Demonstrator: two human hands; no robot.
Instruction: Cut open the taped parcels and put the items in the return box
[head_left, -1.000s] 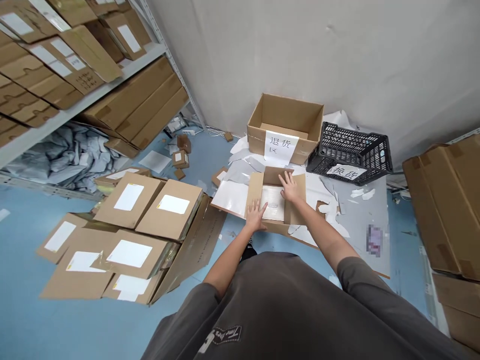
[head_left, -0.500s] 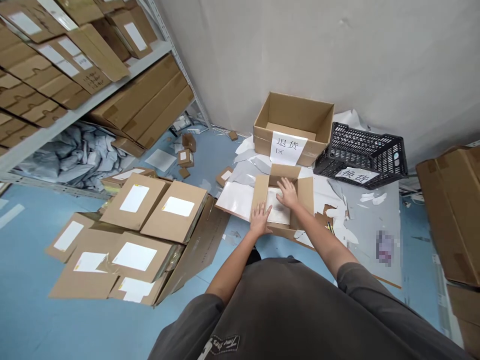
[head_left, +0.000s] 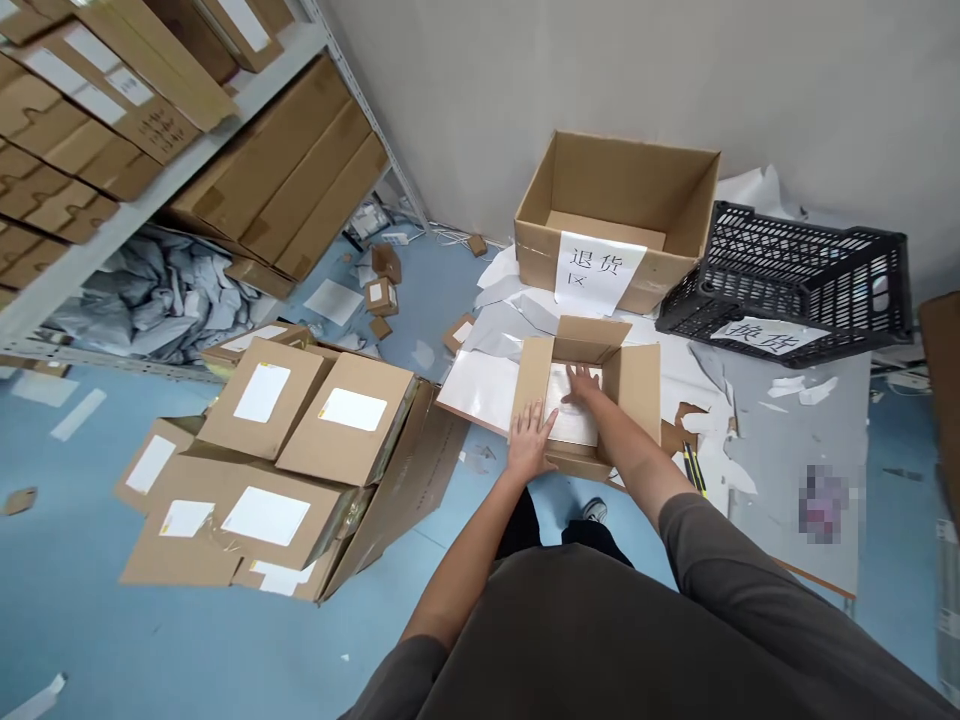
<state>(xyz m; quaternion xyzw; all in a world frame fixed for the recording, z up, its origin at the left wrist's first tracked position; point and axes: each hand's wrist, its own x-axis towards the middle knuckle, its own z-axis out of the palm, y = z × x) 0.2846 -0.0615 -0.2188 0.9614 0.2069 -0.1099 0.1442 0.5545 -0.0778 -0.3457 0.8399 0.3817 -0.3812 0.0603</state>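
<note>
A small cardboard box (head_left: 646,395) stands on the table with its flaps spread outward. Inside it lies a flat white item (head_left: 574,420), whose kind I cannot make out. My right hand (head_left: 582,386) reaches into the box with fingers apart, over the white item and seemingly touching it. Against the left flap and near side rests my left hand (head_left: 530,440), fingers spread. A yellow and black utility knife (head_left: 694,468) lies on the table to the right of the box.
Behind stand a large open carton (head_left: 540,258) with a paper sign and a black plastic crate (head_left: 862,300). White paper scraps litter the table (head_left: 795,480). Labelled parcels (head_left: 259,440) are stacked on the floor at left, beside a loaded shelf (head_left: 142,200).
The camera view has shifted, bringing the box and table nearer. My right hand has gone a little deeper into the box; my left hand stays at the left flap.
</note>
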